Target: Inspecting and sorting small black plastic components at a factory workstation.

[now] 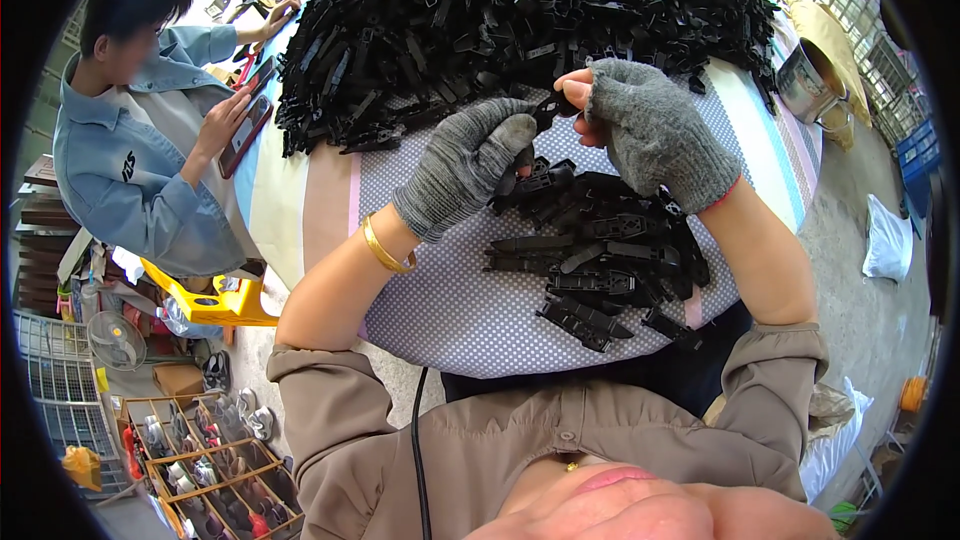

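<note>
A small black plastic part (546,112) is between my two hands, above the table. My left hand (465,168), in a grey knitted glove, is closed around its left end. My right hand (658,135), in a grey glove with bare fingertips, pinches at its right side; the curled fingers partly hide the grip. Below my hands a small heap of black plastic parts (600,255), several of them long and clip-like, lies on the dotted tablecloth (430,325). Just beyond my hands rises a large pile of similar black parts (500,15).
On the left, a person in a denim jacket (150,160) sits at the table with a phone (245,135) in one hand. A yellow plastic stool (215,300) stands below. A metal pail (808,80) is at the right edge. Shoe rack (215,465) and fan (117,340) are lower left.
</note>
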A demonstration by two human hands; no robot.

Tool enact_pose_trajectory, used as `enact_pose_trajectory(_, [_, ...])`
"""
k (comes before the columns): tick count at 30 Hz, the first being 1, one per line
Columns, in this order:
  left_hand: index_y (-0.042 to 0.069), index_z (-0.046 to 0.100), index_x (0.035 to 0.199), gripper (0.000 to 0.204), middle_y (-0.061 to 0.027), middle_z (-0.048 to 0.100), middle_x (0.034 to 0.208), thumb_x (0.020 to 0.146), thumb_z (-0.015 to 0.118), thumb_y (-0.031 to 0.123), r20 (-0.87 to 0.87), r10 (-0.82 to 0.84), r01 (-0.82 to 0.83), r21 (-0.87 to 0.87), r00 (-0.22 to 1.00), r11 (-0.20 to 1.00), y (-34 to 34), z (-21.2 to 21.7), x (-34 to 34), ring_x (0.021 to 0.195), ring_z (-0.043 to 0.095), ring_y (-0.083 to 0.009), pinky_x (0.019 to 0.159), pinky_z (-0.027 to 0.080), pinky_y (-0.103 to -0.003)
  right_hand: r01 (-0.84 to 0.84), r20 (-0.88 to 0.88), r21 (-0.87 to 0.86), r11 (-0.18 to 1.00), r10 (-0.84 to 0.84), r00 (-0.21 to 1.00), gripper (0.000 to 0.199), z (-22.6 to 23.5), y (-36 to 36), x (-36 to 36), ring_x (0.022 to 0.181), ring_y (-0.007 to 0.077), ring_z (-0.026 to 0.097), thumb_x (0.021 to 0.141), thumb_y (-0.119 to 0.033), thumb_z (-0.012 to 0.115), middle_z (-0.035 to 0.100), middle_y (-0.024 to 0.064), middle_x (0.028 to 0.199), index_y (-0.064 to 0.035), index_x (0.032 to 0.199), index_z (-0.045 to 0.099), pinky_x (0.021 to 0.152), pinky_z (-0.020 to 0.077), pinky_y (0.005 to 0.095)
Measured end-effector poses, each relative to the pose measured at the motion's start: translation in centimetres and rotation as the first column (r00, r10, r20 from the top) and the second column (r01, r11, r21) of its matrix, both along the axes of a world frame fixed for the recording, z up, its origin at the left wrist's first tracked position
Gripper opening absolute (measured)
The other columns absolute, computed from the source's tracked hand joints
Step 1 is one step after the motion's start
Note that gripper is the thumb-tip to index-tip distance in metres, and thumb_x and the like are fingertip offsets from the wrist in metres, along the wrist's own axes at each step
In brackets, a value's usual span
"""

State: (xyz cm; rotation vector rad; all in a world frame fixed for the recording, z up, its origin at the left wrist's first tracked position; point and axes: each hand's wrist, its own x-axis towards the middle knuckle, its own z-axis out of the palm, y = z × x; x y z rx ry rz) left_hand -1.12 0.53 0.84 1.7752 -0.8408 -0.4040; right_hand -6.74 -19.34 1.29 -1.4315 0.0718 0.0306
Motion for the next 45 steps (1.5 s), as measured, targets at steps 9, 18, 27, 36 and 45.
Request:
enact_pose_trajectory(9, [0.003, 0.061, 0.103, 0.032, 0.0034, 0.049, 0.058, 0.092, 0.052, 0.032, -0.069, 0.029, -0.032, -0.054, 0.997, 0.998, -0.1, -0.9, 0.1, 0.05, 0.042, -0.0027, 0.045, 0.034, -0.017, -0.004, -0.04, -0.034, 0.999, 0.003, 0.999, 0.026, 0.5, 0.3, -0.3, 0.067, 0.0089, 0.059, 0.083, -0.027, 0.066, 0.06, 0.002, 0.077, -0.004, 0.096, 0.064, 0.062, 0.0512, 0.0221])
enact_pose_trajectory(18, [0.004, 0.063, 0.101, 0.027, 0.0061, 0.048, 0.06, 0.089, 0.057, 0.027, -0.06, 0.027, -0.026, 0.008, 0.998, 1.0, 0.2, 0.1, 0.2, 0.052, 0.042, -0.0023, 0.047, 0.034, -0.017, 0.015, 0.003, -0.021, 1.0, -0.015, 1.0, 0.025, 0.1, 0.5, -0.2, 0.067, 0.0096, 0.058, 0.083, -0.025, 0.066, 0.06, 0.0028, 0.076, -0.0023, 0.093, 0.064, 0.062, 0.0511, 0.0222])
enact_pose_trajectory(27, [0.003, 0.064, 0.099, 0.023, -0.0087, 0.064, 0.08, 0.088, 0.058, 0.022, 0.165, -0.032, 0.046, -0.083, 0.986, 0.995, 0.0, -0.5, 0.1, 0.067, 0.058, -0.0165, 0.065, 0.048, -0.028, -0.043, 0.098, -0.146, 0.988, 0.057, 0.994, 0.027, 1.2, 0.4, -0.3, 0.072, 0.0153, 0.061, 0.085, -0.026, 0.063, 0.063, 0.0083, 0.086, -0.0038, 0.1, 0.061, 0.066, 0.0521, 0.0262])
enact_pose_trajectory(36, [0.004, 0.063, 0.098, 0.022, -0.0127, 0.065, 0.081, 0.087, 0.056, 0.021, 0.401, -0.117, 0.126, 0.004, 0.908, 0.992, -0.9, -0.7, -2.8, 0.072, 0.063, -0.0267, 0.07, 0.05, -0.034, -0.155, 0.201, -0.068, 0.986, 0.166, 0.966, 0.037, 1.1, 3.4, -1.9, 0.078, 0.0195, 0.062, 0.088, -0.022, 0.053, 0.064, 0.0094, 0.088, -0.0105, 0.123, 0.05, 0.076, 0.051, 0.0297])
enact_pose_trajectory(45, [0.005, 0.06, 0.106, 0.027, -0.0119, 0.061, 0.083, 0.086, 0.057, 0.024, 0.59, -0.226, 0.059, 0.289, 0.775, 0.956, -1.4, 0.9, -3.0, 0.072, 0.061, -0.0285, 0.064, 0.05, -0.035, -0.063, 0.264, 0.115, 0.991, 0.03, 0.964, 0.065, 1.0, -0.3, 1.6, 0.085, 0.021, 0.059, 0.089, -0.059, 0.038, 0.061, 0.0113, 0.089, 0.0014, 0.102, 0.059, 0.082, 0.0466, 0.0305])
